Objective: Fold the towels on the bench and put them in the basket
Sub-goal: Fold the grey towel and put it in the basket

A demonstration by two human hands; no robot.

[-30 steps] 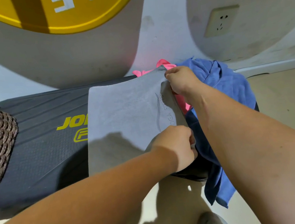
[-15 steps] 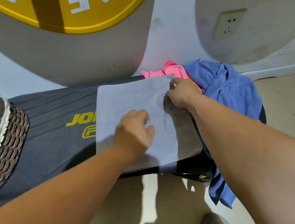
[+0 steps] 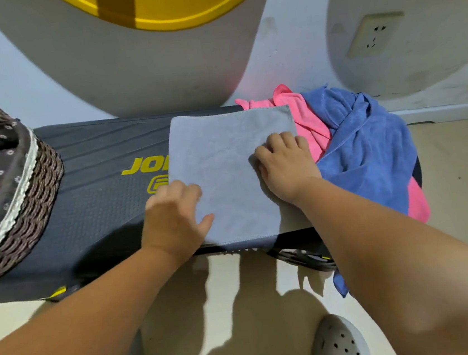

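Note:
A grey towel [image 3: 225, 160] lies folded flat on the dark bench [image 3: 92, 199]. My left hand [image 3: 174, 216] rests on the towel's near left edge with its fingers lying over the cloth. My right hand [image 3: 284, 165] presses down on the towel's right side, fingers bent at the knuckles. To the right, a pink towel [image 3: 305, 122] and a blue towel [image 3: 369, 150] lie crumpled in a heap at the bench's right end. The woven basket [image 3: 29, 206], lined with dotted dark cloth, stands on the bench's left end.
A wall with a power socket [image 3: 371, 34] runs right behind the bench. The blue towel hangs down over the bench's right edge toward the beige floor [image 3: 460, 180]. My shoe [image 3: 337, 343] shows at the bottom.
The grey towel's right half was folded over to the left and now lies flat. My left hand let go of the edge and slid left; my right hand moved onto the towel's right side.

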